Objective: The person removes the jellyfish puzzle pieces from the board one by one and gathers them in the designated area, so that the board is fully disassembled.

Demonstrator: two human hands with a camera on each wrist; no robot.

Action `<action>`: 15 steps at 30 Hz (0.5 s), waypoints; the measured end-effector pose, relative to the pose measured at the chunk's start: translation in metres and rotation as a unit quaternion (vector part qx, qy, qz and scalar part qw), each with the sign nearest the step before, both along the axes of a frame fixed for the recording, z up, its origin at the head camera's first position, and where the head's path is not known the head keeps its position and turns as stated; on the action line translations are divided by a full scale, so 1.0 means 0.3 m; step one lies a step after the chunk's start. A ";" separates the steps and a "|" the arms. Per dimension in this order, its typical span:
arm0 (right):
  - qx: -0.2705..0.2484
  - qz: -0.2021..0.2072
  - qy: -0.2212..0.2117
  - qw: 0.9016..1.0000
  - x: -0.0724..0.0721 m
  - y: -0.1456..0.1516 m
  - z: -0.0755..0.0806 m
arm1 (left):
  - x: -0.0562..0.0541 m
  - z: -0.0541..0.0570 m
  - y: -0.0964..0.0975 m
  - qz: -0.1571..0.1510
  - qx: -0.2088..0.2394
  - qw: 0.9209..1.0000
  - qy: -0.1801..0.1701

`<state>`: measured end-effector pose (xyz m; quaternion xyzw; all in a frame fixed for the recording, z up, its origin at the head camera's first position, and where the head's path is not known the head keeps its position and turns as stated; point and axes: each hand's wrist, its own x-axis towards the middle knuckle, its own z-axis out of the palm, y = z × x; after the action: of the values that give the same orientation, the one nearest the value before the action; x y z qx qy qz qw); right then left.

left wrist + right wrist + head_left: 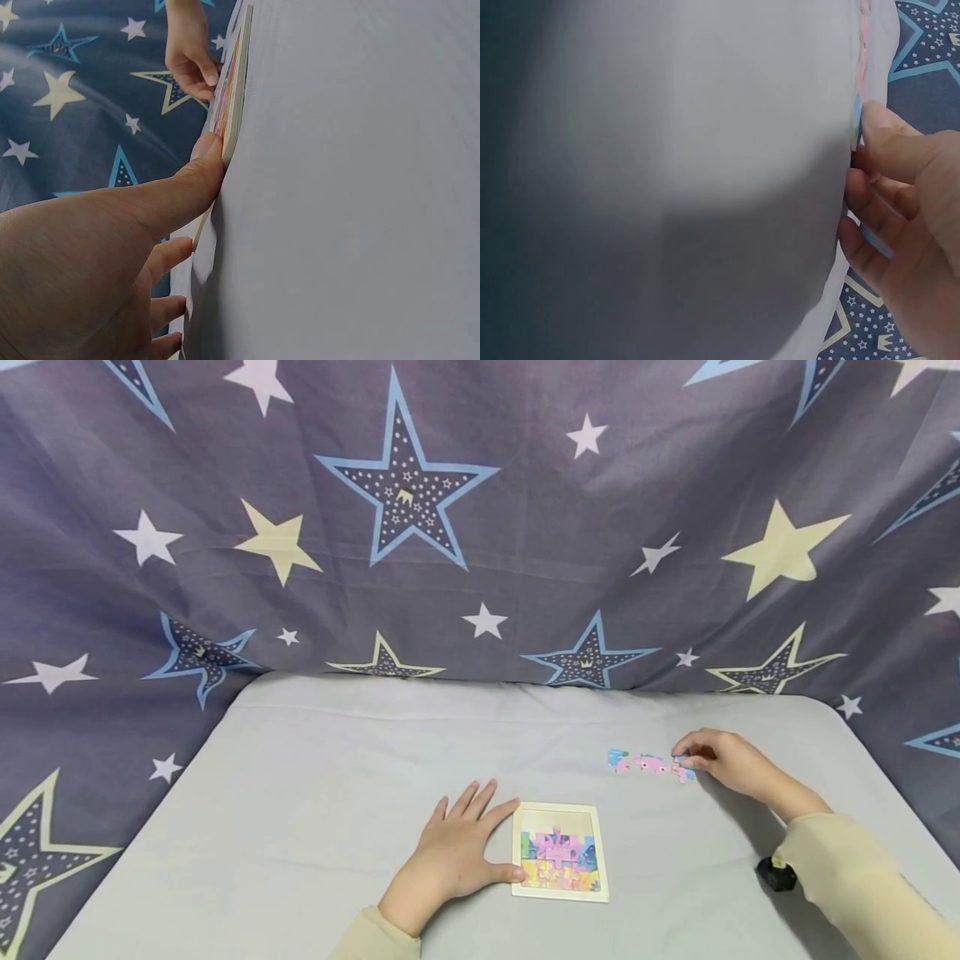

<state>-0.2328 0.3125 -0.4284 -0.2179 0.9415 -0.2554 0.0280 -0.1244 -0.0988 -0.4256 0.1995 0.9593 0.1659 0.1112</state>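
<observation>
A jigsaw puzzle in a cream frame tray [560, 897] lies on the bed-like grey surface. Its lower rows hold pink, yellow, blue and green pieces; the top strip is bare. My left hand [459, 852] rests at the tray's left side, fingers spread, thumb on the rim; the left wrist view shows that thumb [201, 169] pressing the edge. Farther back to the right, my right hand [731, 764] pinches the rightmost loose puzzle piece [684, 772] with thumb and fingers. In the right wrist view, the thumb lies against a blue part of the piece [857, 112].
A pink puzzle piece with eyes [650, 764] and a blue and pink piece [618, 760] lie left of my right hand. A small black object [776, 874] is by the right sleeve. A star-patterned cloth [480, 527] hangs behind the grey surface [300, 793].
</observation>
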 end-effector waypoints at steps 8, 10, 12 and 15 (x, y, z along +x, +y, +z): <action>0.004 -0.023 -0.001 1.000 0.013 -0.005 -0.003 | 0.002 -0.002 0.002 -0.002 0.003 1.000 0.001; 0.003 -0.026 0.012 1.000 0.023 -0.012 0.002 | 0.002 -0.004 0.002 -0.002 0.002 1.000 0.001; -0.001 -0.029 0.030 0.999 0.035 -0.024 0.008 | 0.001 -0.005 0.002 -0.003 0.001 1.000 0.001; -0.012 -0.030 0.056 0.998 0.059 -0.058 0.019 | -0.002 -0.006 0.001 -0.003 -0.002 1.000 0.004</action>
<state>-0.2150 0.2951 -0.4228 -0.2038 0.9446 -0.2549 -0.0350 -0.1250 -0.0986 -0.4275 0.2023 0.9595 0.1629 0.1086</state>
